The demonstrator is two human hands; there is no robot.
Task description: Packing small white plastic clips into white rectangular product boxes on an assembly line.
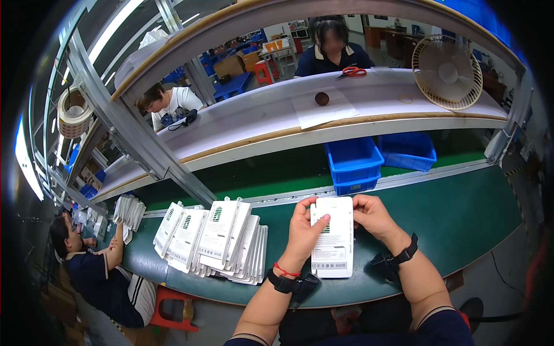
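Note:
Both hands hold a white printed carton [334,251] over the green bench. It is an upright rectangle to the eye, with small green marks and a grey band near its lower end. My left hand [303,230] grips the left edge, its thumb pressed across the printed face. At the upper right corner, my right hand [374,218] pinches the edge with curled fingers, some hidden behind it. Left of my hands, several similar white flat cartons [216,236] lie in overlapping piles. A dark device is strapped at each of my wrists.
Two blue bins [354,158] are stacked beyond my hands, with another blue bin [408,151] beside them. A raised shelf [248,130] carries red-handled scissors [352,72], a round brown thing [322,98] and a fan [447,72]. A co-worker [104,277] sits at the far left.

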